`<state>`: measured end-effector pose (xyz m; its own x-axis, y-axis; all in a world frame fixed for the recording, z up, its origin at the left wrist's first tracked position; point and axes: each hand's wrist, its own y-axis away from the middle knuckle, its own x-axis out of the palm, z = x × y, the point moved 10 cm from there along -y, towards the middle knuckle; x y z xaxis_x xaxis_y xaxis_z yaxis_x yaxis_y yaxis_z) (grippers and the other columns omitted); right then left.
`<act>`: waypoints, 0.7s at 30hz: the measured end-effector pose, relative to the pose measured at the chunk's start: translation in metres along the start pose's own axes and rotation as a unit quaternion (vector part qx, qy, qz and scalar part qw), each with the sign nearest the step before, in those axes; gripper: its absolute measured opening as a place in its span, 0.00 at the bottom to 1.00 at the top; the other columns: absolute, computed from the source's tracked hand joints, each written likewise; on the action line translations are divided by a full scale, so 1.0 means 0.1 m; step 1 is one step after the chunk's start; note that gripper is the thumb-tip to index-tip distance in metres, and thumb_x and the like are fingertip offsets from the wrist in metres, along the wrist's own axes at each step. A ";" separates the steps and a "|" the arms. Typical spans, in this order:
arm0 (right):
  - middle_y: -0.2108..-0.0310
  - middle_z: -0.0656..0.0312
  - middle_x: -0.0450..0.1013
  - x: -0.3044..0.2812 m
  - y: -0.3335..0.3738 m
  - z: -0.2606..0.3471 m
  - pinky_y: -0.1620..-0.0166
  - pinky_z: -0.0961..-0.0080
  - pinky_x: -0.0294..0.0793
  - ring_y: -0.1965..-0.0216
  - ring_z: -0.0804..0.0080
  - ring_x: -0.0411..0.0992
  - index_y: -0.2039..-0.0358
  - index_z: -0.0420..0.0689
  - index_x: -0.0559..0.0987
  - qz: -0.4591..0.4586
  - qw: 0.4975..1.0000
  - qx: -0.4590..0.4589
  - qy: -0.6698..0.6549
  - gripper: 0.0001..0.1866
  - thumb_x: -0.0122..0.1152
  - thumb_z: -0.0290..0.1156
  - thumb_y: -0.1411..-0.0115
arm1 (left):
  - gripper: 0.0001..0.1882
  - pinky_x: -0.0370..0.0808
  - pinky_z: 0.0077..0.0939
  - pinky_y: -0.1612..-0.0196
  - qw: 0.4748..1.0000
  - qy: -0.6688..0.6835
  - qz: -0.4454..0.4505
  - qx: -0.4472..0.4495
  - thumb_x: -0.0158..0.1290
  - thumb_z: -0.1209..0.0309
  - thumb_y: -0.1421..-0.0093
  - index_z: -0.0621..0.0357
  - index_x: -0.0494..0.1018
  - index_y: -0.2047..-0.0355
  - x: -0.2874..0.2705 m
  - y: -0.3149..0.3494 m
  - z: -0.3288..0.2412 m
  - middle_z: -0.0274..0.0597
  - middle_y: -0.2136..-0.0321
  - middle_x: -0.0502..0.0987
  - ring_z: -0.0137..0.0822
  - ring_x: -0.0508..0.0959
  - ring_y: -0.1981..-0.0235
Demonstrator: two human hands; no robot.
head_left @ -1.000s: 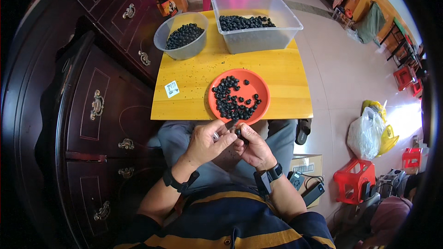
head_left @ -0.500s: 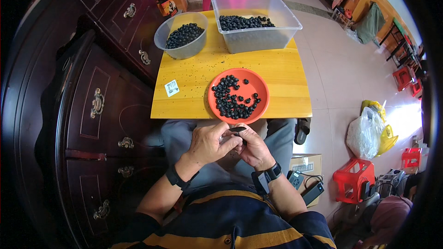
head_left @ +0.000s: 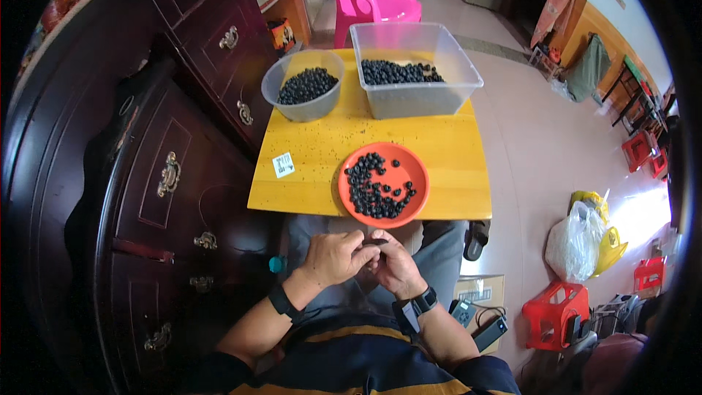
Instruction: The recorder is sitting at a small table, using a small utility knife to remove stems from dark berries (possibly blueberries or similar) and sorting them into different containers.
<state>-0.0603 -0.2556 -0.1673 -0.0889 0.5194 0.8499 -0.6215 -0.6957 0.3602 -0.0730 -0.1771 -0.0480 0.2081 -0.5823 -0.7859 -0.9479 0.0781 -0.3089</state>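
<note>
My left hand and my right hand are pressed together over my lap, just in front of the table edge. Both have curled fingers. A small dark slim piece pokes out between the thumbs, pinched by my right hand; its kind is unclear. Whatever lies inside my left fingers is hidden. Beyond the hands, an orange-red plate holds many small black bead-like balls, some with pale ring-shaped holes or marks.
On the yellow table, a round clear tub and a rectangular clear bin hold more black balls. A white label and dark crumbs lie nearby. Dark drawers stand left, a pink chair behind, red stools right.
The view has shifted, so table and hands appear lower. My hands stay joined near the plate, and less of the dark piece shows between the thumbs.
</note>
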 end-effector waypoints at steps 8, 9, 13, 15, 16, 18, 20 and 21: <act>0.70 0.66 0.73 0.19 -0.05 0.04 0.73 0.86 0.69 0.76 0.81 0.69 0.60 0.43 0.73 0.017 1.000 -0.018 0.013 0.06 0.49 0.30 0.32 | 0.20 0.73 0.36 0.77 0.999 0.041 -0.029 -0.006 0.58 0.53 0.43 0.56 0.70 0.78 -0.18 -0.05 0.10 0.44 0.81 0.77 0.46 0.80 0.78; 0.71 0.66 0.73 0.19 -0.08 0.03 0.72 0.85 0.71 0.76 0.81 0.70 0.61 0.43 0.74 0.021 1.000 -0.017 0.012 0.06 0.50 0.30 0.33 | 0.20 0.73 0.36 0.77 0.999 0.034 -0.019 -0.006 0.58 0.52 0.43 0.56 0.70 0.78 -0.17 -0.06 0.12 0.44 0.81 0.77 0.45 0.80 0.78; 0.71 0.66 0.74 0.22 -0.14 0.01 0.71 0.84 0.72 0.75 0.80 0.72 0.61 0.42 0.75 0.030 0.999 -0.014 -0.005 0.06 0.51 0.29 0.34 | 0.20 0.73 0.36 0.77 0.999 0.044 -0.021 -0.007 0.57 0.52 0.42 0.56 0.70 0.78 -0.19 -0.08 0.16 0.43 0.81 0.77 0.45 0.80 0.78; 0.71 0.66 0.73 0.19 -0.17 0.01 0.72 0.85 0.71 0.75 0.81 0.70 0.62 0.42 0.75 0.016 1.000 -0.016 0.001 0.05 0.51 0.28 0.34 | 0.20 0.73 0.35 0.77 1.000 0.018 0.001 -0.009 0.57 0.53 0.42 0.55 0.70 0.78 -0.12 -0.06 0.21 0.43 0.81 0.77 0.45 0.80 0.78; 0.70 0.67 0.73 0.16 -0.17 0.02 0.72 0.86 0.69 0.76 0.82 0.68 0.62 0.42 0.74 0.003 1.000 -0.018 0.008 0.05 0.52 0.27 0.34 | 0.20 0.73 0.35 0.77 1.000 0.018 0.001 -0.011 0.57 0.53 0.42 0.55 0.70 0.78 -0.12 -0.06 0.21 0.43 0.81 0.77 0.45 0.80 0.78; 0.70 0.66 0.73 0.19 -0.16 0.04 0.72 0.86 0.69 0.76 0.82 0.68 0.62 0.42 0.75 0.009 1.000 -0.021 0.009 0.04 0.52 0.26 0.35 | 0.20 0.73 0.35 0.78 1.000 0.019 0.003 -0.015 0.57 0.53 0.42 0.55 0.69 0.78 -0.13 -0.06 0.19 0.42 0.82 0.77 0.44 0.80 0.78; 0.70 0.66 0.73 0.24 -0.14 0.06 0.71 0.86 0.68 0.77 0.82 0.68 0.63 0.42 0.75 0.016 1.000 -0.025 0.010 0.04 0.53 0.26 0.35 | 0.19 0.73 0.34 0.77 0.999 0.030 -0.015 -0.009 0.57 0.53 0.42 0.55 0.70 0.78 -0.17 -0.07 0.17 0.42 0.82 0.77 0.43 0.80 0.78; 0.70 0.66 0.73 0.28 -0.13 0.06 0.71 0.85 0.68 0.77 0.82 0.67 0.62 0.42 0.75 0.018 1.000 -0.024 0.003 0.04 0.52 0.26 0.35 | 0.19 0.73 0.34 0.77 0.999 0.040 -0.031 -0.003 0.58 0.54 0.42 0.55 0.70 0.78 -0.21 -0.08 0.15 0.41 0.82 0.77 0.43 0.80 0.78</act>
<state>-0.0497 -0.2348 -0.1463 -0.1159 0.4981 0.8593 -0.6548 -0.6889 0.3109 -0.0665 -0.1530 -0.0374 0.2474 -0.6487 -0.7197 -0.9349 0.0352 -0.3532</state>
